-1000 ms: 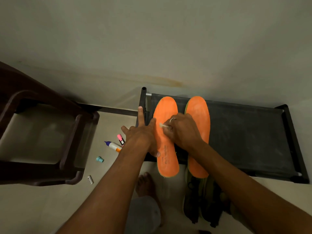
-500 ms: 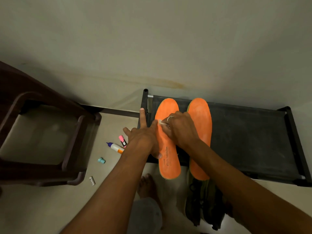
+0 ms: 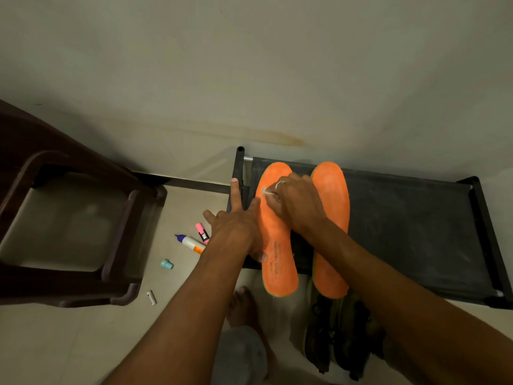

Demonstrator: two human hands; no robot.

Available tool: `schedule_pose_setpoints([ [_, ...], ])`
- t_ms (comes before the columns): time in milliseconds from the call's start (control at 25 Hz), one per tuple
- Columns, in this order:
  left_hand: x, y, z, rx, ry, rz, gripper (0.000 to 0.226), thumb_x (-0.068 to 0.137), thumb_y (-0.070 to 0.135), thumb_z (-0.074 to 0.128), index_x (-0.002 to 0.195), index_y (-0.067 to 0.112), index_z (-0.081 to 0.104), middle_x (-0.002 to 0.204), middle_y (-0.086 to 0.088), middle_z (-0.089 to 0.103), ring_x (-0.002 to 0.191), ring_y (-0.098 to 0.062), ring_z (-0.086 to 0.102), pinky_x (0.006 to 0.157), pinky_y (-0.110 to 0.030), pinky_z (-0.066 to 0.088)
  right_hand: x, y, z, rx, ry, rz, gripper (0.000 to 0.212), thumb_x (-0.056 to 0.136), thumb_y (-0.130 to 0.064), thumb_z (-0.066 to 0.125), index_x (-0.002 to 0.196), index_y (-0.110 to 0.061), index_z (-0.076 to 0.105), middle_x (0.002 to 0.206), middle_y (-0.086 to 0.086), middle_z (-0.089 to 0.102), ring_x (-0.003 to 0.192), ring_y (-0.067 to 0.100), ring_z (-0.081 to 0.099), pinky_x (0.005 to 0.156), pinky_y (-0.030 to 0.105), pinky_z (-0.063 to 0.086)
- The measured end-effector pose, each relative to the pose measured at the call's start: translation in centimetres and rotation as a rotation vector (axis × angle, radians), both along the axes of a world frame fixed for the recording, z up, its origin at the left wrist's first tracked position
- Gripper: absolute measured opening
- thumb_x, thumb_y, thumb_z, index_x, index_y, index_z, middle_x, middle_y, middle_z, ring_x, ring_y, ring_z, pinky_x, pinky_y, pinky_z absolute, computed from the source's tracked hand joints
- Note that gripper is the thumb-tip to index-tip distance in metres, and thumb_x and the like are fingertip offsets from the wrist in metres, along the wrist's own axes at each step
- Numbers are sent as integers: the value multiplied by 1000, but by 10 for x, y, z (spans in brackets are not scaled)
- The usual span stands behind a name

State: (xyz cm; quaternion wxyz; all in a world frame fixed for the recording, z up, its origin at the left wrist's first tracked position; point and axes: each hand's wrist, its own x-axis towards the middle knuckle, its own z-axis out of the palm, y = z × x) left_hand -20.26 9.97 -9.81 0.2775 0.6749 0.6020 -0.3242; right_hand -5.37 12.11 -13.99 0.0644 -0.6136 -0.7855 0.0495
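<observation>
1. Your right hand (image 3: 294, 201) is curled tight. Its fingertips pinch a small white wad (image 3: 263, 191) against the toe half of the left insole (image 3: 277, 245); what the wad is made of is too small to tell
2. Your left hand (image 3: 236, 226) lies flat with straight fingers and grips nothing. The thumb presses on that insole's outer edge, and the forefinger runs along the end bar of the rack (image 3: 410, 232)
3. The left insole lies across the black fabric rack with its heel end overhanging the front edge toward you. The right insole (image 3: 331, 195) is just beside it, partly under your right wrist
4. To rub well, I would use short strokes with the wad flat on the foam. Press your left hand close to the spot you are working, since the overhanging heel looks likely to tip or slide
5. Go lightly: the rack top is cloth and will probably sag under a hard push
6. Mind your right forearm, which crosses the right insole and could drag it off
7. The rack stands against a pale wall (image 3: 249, 65) marked with a brownish stain. Dark shoes (image 3: 336, 337) sit on the floor (image 3: 69, 343) below the rack's front edge, near your bare foot (image 3: 241, 307)
8. To your left on the floor lie a white bottle with a blue tip (image 3: 191, 241), a pink highlighter (image 3: 202, 232) just beside it, a teal cap (image 3: 166, 264) and a white ridged bit (image 3: 151, 297), all next to a brown chair (image 3: 69, 284)
</observation>
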Motion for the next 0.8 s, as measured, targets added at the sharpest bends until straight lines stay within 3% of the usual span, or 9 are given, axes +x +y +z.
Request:
schedule_pose_setpoints([
  [80,0,1,0,0,-9,2,137,65,50,88,154,42,-16,141,-12,-58,140,-45,33,117,-67,9,6,3,-1,-14,11,-1,27,94,-34,55,73,-24,68,77,0,66,80,23,58,71,36,34],
  [200,0,0,1,-6,-11,2,137,66,49,88,155,41,-16,142,-12,-57,141,-44,32,117,-67,9,14,18,9,-12,107,-176,42,93,-30,56,55,-27,38,65,0,55,74,25,55,68,38,37],
  [240,0,-1,2,-5,-5,-3,136,67,49,88,155,42,-16,142,-12,-57,141,-44,32,117,-67,9,6,12,10,-5,81,-102,40,91,-29,57,56,-27,37,66,1,57,74,26,55,67,38,35],
  [320,1,0,2,1,0,-8,136,67,49,88,154,43,-16,142,-13,-57,140,-45,33,117,-67,9,-3,-2,0,14,18,82,29,90,-29,58,61,-24,56,72,3,65,74,27,58,66,38,35],
  [360,1,0,2,-2,-4,-5,137,66,50,88,154,43,-16,142,-13,-57,140,-45,33,117,-67,9,2,0,1,-4,22,56,29,91,-30,58,64,-22,61,73,3,66,74,27,59,68,39,38],
  [480,1,1,2,-12,-7,-7,138,66,51,88,155,41,-16,143,-13,-56,141,-45,32,117,-67,9,19,16,10,-42,123,-203,35,94,-32,56,61,-22,54,72,3,64,76,26,57,72,42,43],
  [640,1,1,2,-4,1,-13,137,66,51,88,154,42,-17,141,-14,-57,141,-46,32,117,-67,9,-3,-10,-1,-17,1,73,33,94,-34,55,63,-23,57,73,1,66,73,24,58,68,36,37],
  [760,0,1,1,-15,-4,-10,137,66,51,88,155,41,-17,141,-13,-57,142,-45,31,117,-67,8,18,1,6,-61,123,-218,39,93,-31,54,56,-21,48,65,-1,56,69,23,52,72,42,43],
  [800,1,0,1,-14,3,-11,137,66,52,88,155,41,-17,141,-13,-58,142,-45,31,117,-68,8,16,-1,7,-57,131,-225,38,92,-30,56,56,-22,49,65,0,58,68,23,52,72,42,43],
])
